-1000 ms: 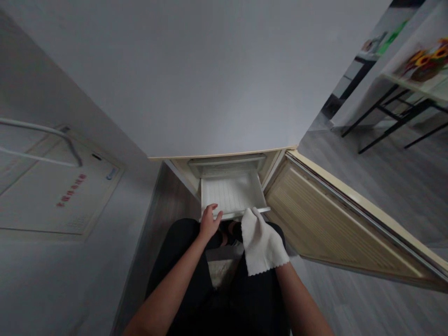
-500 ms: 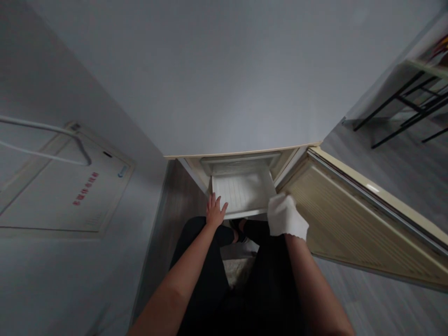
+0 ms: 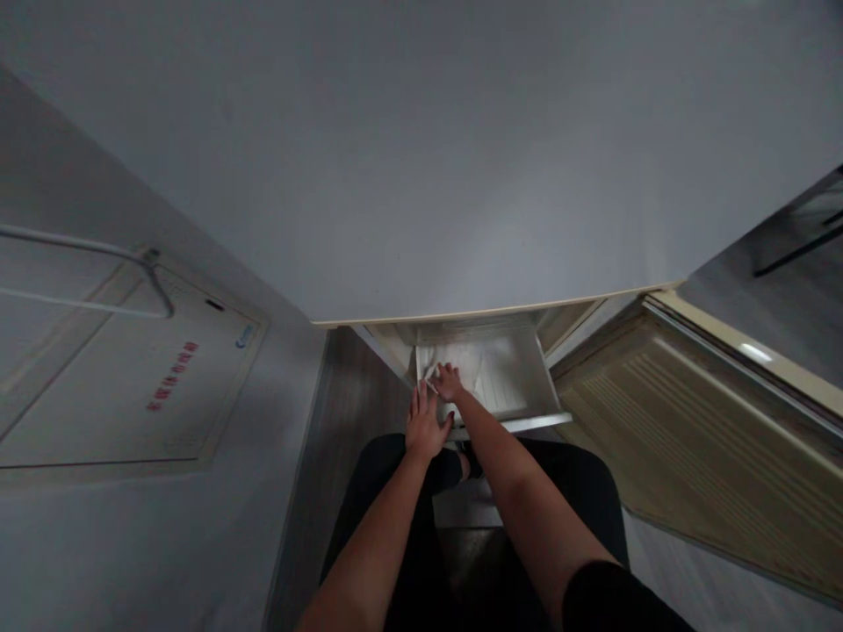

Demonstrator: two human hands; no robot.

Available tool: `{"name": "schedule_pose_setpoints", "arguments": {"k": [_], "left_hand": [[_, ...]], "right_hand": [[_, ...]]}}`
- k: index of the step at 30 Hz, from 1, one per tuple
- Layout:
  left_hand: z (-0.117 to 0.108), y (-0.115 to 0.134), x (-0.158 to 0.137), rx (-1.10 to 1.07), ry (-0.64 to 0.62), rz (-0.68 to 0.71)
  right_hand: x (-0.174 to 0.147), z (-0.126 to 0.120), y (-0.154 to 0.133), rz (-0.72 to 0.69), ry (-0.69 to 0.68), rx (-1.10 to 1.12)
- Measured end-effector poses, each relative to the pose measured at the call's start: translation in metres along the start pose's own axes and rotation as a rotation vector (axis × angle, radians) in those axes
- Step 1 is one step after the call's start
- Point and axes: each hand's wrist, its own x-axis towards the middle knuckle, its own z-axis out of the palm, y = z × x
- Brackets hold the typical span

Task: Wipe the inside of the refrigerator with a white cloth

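Observation:
A white drawer [image 3: 514, 377] is pulled out of the low compartment of a fridge. My left hand [image 3: 425, 426] lies on its front left corner, thumb apart from the other fingers. Just beyond it, my right hand [image 3: 449, 383] reaches into the drawer with a white cloth [image 3: 429, 372] under its fingers, close against the left wall. Much of the cloth is hidden or blends with the pale drawer. The fridge door [image 3: 717, 448] stands open on the right.
The fridge's wide pale top [image 3: 461, 167] spreads above the drawer. On the left wall are a panel with red writing [image 3: 172, 376] and a white cable [image 3: 98, 246]. Dark metal legs [image 3: 796, 253] stand far right. My knees flank the drawer front.
My right hand has moved left with the cloth, from the drawer's right front corner to its left side. My left hand stays at the left corner. The view has shifted slightly.

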Motion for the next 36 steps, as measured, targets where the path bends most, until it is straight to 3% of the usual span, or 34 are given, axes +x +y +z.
{"name": "schedule_pose_setpoints", "arguments": {"k": [3, 6, 11, 14, 16, 19, 21, 25, 28, 31, 36], "left_hand": [[0.0, -0.002, 0.001, -0.025, -0.004, -0.025], [-0.001, -0.002, 0.0, -0.017, -0.005, -0.01], [0.002, -0.003, -0.003, 0.032, 0.017, 0.008], [0.003, -0.004, -0.003, 0.042, 0.025, 0.011], [0.002, -0.003, -0.003, 0.039, 0.022, 0.01], [0.0, -0.002, -0.003, 0.034, 0.012, 0.006], [0.0, -0.001, -0.002, 0.033, 0.01, 0.003], [0.001, -0.002, -0.001, 0.042, 0.012, -0.008], [0.001, -0.003, -0.001, 0.056, 0.005, -0.008], [0.0, -0.002, -0.001, 0.066, 0.012, -0.005], [-0.001, 0.0, -0.001, 0.069, 0.025, 0.008]], "right_hand": [[0.026, 0.019, -0.008, 0.045, -0.019, 0.048], [0.042, 0.024, 0.008, 0.107, -0.019, 0.018], [0.046, -0.003, 0.09, 0.288, 0.043, -0.108], [0.028, -0.016, 0.147, 0.383, 0.134, -0.159], [0.014, -0.016, 0.168, 0.407, 0.157, -0.168], [0.002, -0.003, 0.158, 0.393, 0.129, -0.165], [0.004, 0.012, 0.127, 0.338, 0.089, -0.151], [0.019, 0.039, 0.05, 0.036, -0.057, -0.134], [0.025, 0.047, 0.021, -0.016, -0.137, -0.099], [0.021, 0.041, 0.034, -0.011, -0.171, -0.138], [0.002, 0.02, 0.111, 0.155, -0.141, -0.188]]}}
